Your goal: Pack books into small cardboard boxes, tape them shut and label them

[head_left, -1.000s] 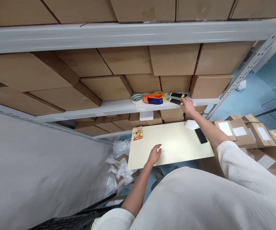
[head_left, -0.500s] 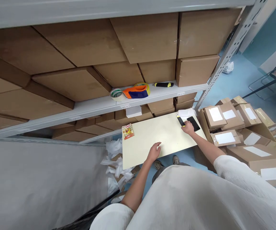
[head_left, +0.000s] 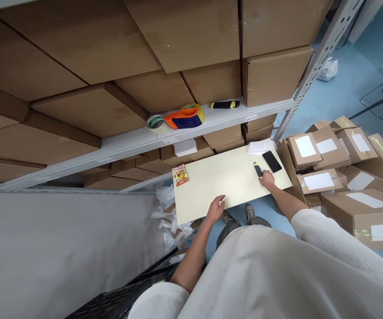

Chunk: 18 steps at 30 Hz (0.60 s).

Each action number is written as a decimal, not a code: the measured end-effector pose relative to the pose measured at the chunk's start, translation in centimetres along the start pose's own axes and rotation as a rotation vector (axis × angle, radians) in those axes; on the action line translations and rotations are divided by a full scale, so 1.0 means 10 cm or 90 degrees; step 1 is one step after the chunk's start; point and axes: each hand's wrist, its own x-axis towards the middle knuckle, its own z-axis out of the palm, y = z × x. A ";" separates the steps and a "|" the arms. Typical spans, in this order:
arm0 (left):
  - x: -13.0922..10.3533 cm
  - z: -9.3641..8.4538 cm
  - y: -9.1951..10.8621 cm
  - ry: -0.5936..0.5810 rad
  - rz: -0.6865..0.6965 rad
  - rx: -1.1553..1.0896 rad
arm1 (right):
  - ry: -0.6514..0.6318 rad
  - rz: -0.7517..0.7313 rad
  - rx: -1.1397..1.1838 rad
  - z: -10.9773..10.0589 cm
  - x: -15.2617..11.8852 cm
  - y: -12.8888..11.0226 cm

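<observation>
A cream tabletop [head_left: 207, 184] lies in front of me. My right hand [head_left: 267, 178] is closed round the lower end of a black and yellow utility knife [head_left: 258, 169], low over the tabletop's right part. Just beyond that hand a black phone [head_left: 272, 161] lies flat, and behind it is a clear plastic piece [head_left: 261, 146]. My left hand [head_left: 215, 208] is at the near edge, fingers loosely bent and apart, holding nothing. At the left end lies a small colourful printed packet or booklet [head_left: 180, 175]; which of the two I cannot tell.
A metal shelf [head_left: 224, 122] behind the tabletop bears cardboard boxes [head_left: 207, 35], an orange and blue tape dispenser [head_left: 185, 118], a tape roll [head_left: 157, 124] and a second utility knife [head_left: 224, 105]. Labelled parcels [head_left: 317, 181] crowd the right side. Crumpled white plastic [head_left: 174, 226] lies at lower left.
My right hand has drawn the utility knife a little nearer to me and away from the phone, which now shows fully. The view has shifted slightly. My left hand stays near the edge.
</observation>
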 end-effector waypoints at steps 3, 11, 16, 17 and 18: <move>-0.03 0.00 -0.02 0.001 -0.005 0.000 | 0.011 -0.002 -0.011 -0.01 -0.03 -0.01; 0.00 -0.11 -0.11 0.051 0.032 -0.023 | 0.149 -0.215 0.087 -0.62 -0.06 -0.90; 0.05 -0.28 -0.15 0.087 0.051 -0.048 | 0.261 -0.481 0.167 -1.36 -0.08 -1.91; 0.06 -0.31 -0.16 0.094 0.054 -0.055 | 0.266 -0.521 0.162 -1.52 -0.10 -2.13; 0.05 -0.34 -0.17 0.103 0.055 -0.063 | 0.270 -0.558 0.152 -1.68 -0.11 -2.34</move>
